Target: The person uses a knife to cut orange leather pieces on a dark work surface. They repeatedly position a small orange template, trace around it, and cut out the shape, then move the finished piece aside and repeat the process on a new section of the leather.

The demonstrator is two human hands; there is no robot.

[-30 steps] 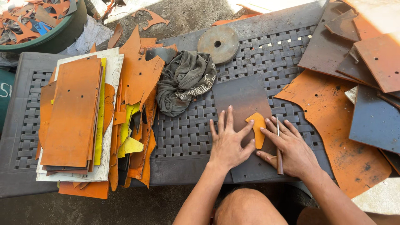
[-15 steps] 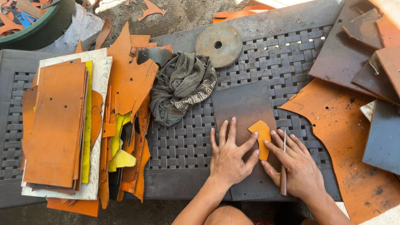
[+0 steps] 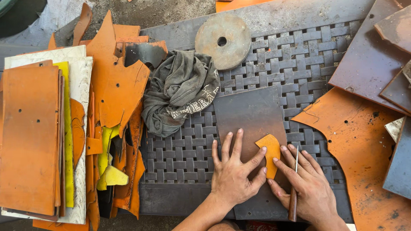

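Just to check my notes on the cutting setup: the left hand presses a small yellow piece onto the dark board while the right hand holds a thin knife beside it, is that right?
Not quite: the small piece is orange, not yellow, as the head view shows. The rest holds: the left hand presses it onto the dark board, and the right hand holds a thin knife beside it.

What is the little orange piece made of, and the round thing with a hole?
The orange piece looks like thin leather or rubber sheet: matte, cleanly cut curved edge, lying flat. The disc seems stone or rusty metal: thick, grey-brown, rough and speckled. Neither is certain.
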